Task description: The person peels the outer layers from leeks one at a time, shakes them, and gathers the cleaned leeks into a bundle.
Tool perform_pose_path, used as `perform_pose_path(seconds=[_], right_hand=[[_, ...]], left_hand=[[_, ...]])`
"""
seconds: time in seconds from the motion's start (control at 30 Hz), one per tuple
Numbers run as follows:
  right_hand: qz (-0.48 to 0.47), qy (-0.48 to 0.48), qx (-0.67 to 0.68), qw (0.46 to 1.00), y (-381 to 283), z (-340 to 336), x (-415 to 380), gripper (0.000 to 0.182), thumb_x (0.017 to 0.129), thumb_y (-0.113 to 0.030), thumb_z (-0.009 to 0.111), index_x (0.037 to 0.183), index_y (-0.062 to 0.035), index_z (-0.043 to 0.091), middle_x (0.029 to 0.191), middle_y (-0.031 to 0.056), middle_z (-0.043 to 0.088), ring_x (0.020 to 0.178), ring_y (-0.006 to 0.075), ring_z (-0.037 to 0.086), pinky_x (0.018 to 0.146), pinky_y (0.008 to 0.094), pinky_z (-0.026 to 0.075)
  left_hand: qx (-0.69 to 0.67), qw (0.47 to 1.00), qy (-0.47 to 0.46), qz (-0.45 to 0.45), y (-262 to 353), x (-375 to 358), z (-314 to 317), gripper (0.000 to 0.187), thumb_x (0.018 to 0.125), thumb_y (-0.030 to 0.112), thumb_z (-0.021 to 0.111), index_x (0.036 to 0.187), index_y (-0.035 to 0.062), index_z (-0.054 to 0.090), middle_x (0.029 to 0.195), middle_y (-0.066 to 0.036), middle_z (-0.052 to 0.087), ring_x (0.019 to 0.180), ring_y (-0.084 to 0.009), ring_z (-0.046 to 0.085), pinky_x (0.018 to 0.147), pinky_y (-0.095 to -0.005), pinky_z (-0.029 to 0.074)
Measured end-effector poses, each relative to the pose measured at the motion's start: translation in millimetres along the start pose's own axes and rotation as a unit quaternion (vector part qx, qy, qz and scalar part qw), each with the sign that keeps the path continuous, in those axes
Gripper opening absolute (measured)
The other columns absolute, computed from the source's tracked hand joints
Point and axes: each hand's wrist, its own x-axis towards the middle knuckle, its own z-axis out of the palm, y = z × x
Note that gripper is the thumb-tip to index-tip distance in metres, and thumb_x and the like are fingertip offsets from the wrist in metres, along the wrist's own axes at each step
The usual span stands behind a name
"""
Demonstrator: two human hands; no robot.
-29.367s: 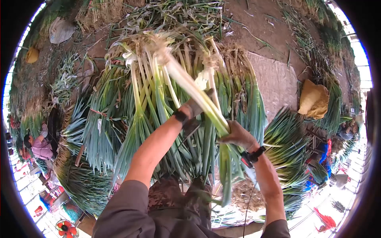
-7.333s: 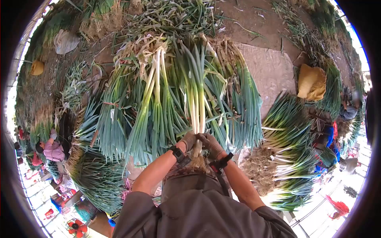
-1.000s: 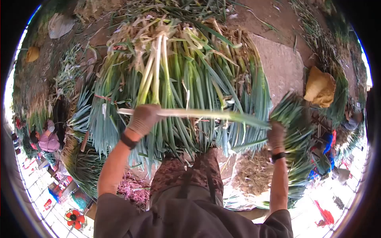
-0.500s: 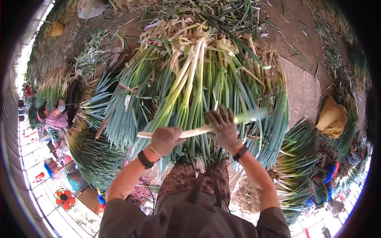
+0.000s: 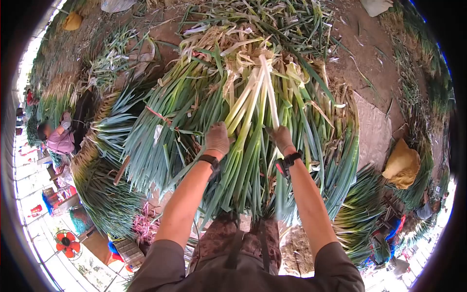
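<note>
A long green onion [image 5: 268,85] with a pale, clean shank is in my gloved right hand [image 5: 281,139]. Its white end points away from me, and its leaves hang blurred below that hand. Beside it, several clean-shanked green onions [image 5: 243,104] lie on top of a large heap of green onions [image 5: 168,146]. My gloved left hand [image 5: 217,138] is at the left edge of these clean stalks, fingers curled; whatever they may hold is hidden. Dry roots and husks [image 5: 228,44] cover the far end of the heap.
More green onion bundles lie at left [image 5: 102,190] and right [image 5: 360,209]. A tan sack [image 5: 402,164] sits at right beside a flat sheet [image 5: 372,129]. A person in a pink top [image 5: 61,138] works at far left. A red fan [image 5: 67,244] and pink ties [image 5: 146,224] are at lower left.
The onion was held crosswise between both hands; now it points lengthwise away from me in my right hand. My left hand has let go of it and moved up beside the clean stalks.
</note>
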Motion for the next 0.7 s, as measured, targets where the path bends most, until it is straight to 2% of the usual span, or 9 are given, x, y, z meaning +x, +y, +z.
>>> perform_pose_path(seconds=[0.03, 0.1, 0.13, 0.17, 0.27, 0.37, 0.47, 0.63, 0.7], right_hand=[[-0.079, -0.002, 0.023, 0.997, 8.4, 10.0, 17.3, 0.055, 0.089, -0.048, 0.075, 0.086, 0.0063, 0.068, 0.066, 0.0136, 0.065, 0.056, 0.0283, 0.065, 0.056, 0.0429, 0.051], [-0.06, 0.001, 0.098, 0.993, 3.3, 31.4, 29.6, 0.053, 0.089, -0.048, 0.075, 0.086, 0.0041, 0.068, 0.068, 0.0109, 0.065, 0.057, 0.024, 0.061, 0.057, 0.0415, 0.049], [-0.07, 0.042, 0.107, 0.991, 2.7, 48.5, 35.8, 0.049, 0.089, -0.046, 0.077, 0.094, 0.0018, 0.068, 0.072, 0.0084, 0.065, 0.061, 0.0211, 0.058, 0.06, 0.0402, 0.049], [-0.024, 0.041, 0.066, 0.997, -11.4, 52.1, 28.0, 0.05, 0.089, -0.044, 0.077, 0.107, 0.001, 0.066, 0.081, 0.0112, 0.068, 0.07, 0.0221, 0.062, 0.067, 0.0405, 0.05], [-0.056, 0.054, 0.134, 0.988, -24.1, 75.0, 6.6, 0.058, 0.09, -0.044, 0.077, 0.119, 0.0037, 0.061, 0.093, 0.0141, 0.068, 0.084, 0.022, 0.062, 0.08, 0.0363, 0.05], [-0.074, -0.035, 0.341, 0.936, -31.6, 73.4, -19.2, 0.058, 0.094, -0.042, 0.075, 0.126, 0.004, 0.059, 0.109, 0.0046, 0.068, 0.096, 0.0162, 0.06, 0.089, 0.0322, 0.048], [-0.04, -0.09, 0.385, 0.918, -29.4, 56.3, -30.2, 0.059, 0.093, -0.041, 0.076, 0.131, 0.0014, 0.058, 0.116, 0.0042, 0.066, 0.104, 0.0144, 0.058, 0.095, 0.0308, 0.045], [-0.116, -0.106, 0.357, 0.921, -47.1, 3.7, -78.4, 0.089, 0.077, -0.053, 0.086, 0.138, 0.0027, 0.052, 0.119, 0.0082, 0.065, 0.111, 0.02, 0.061, 0.101, 0.0343, 0.047], [-0.142, -0.102, 0.316, 0.933, -75.3, -29.2, -98.1, 0.093, 0.074, -0.051, 0.089, 0.139, 0.0028, 0.05, 0.118, 0.0082, 0.065, 0.111, 0.0201, 0.061, 0.101, 0.0335, 0.047]], left_hand=[[0.031, 0.999, -0.003, -0.012, 0.7, 3.2, 9.7, 0.066, 0.077, 0.037, 0.085, 0.121, 0.0009, 0.052, 0.117, -0.019, 0.061, 0.111, -0.0373, 0.063, 0.091, -0.0465, 0.055], [0.091, 0.995, -0.007, -0.035, 6.9, 5.6, 10.0, 0.062, 0.078, 0.038, 0.085, 0.118, 0.0022, 0.053, 0.116, -0.017, 0.063, 0.11, -0.0328, 0.065, 0.089, -0.0438, 0.057], [0.08, 0.996, -0.012, -0.036, 7.2, 7.4, 6.5, 0.066, 0.074, 0.036, 0.087, 0.118, 0.0016, 0.052, 0.117, -0.019, 0.064, 0.11, -0.0343, 0.065, 0.091, -0.0449, 0.056], [0.043, 0.998, -0.037, -0.041, 6.8, 11.1, 2.3, 0.066, 0.073, 0.036, 0.086, 0.118, 0.0014, 0.052, 0.117, -0.02, 0.064, 0.11, -0.0349, 0.066, 0.091, -0.0451, 0.056], [-0.073, 0.994, -0.079, -0.011, -3.6, 16.7, 5.3, 0.065, 0.07, 0.032, 0.085, 0.115, -0.0005, 0.052, 0.113, -0.024, 0.067, 0.104, -0.0402, 0.069, 0.09, -0.0469, 0.057], [-0.159, 0.98, -0.122, -0.007, 0.9, -0.7, 6.5, 0.067, 0.07, 0.035, 0.081, 0.114, -0.0041, 0.049, 0.105, -0.029, 0.067, 0.099, -0.0453, 0.068, 0.087, -0.0498, 0.056], [-0.227, 0.967, -0.118, 0.003, 15.5, -21.7, 16.7, 0.067, 0.071, 0.033, 0.08, 0.116, -0.0061, 0.048, 0.105, -0.032, 0.067, 0.098, -0.0471, 0.067, 0.088, -0.0493, 0.056], [-0.382, 0.916, -0.118, 0.027, 58.0, -49.7, -10.1, 0.065, 0.072, 0.028, 0.078, 0.117, -0.0044, 0.045, 0.095, -0.027, 0.066, 0.089, -0.0442, 0.069, 0.084, -0.046, 0.058], [-0.434, 0.895, -0.091, 0.044, 90.4, -55.9, -41.2, 0.06, 0.072, 0.021, 0.079, 0.116, -0.0011, 0.045, 0.088, -0.023, 0.067, 0.081, -0.0432, 0.07, 0.076, -0.0481, 0.057]])
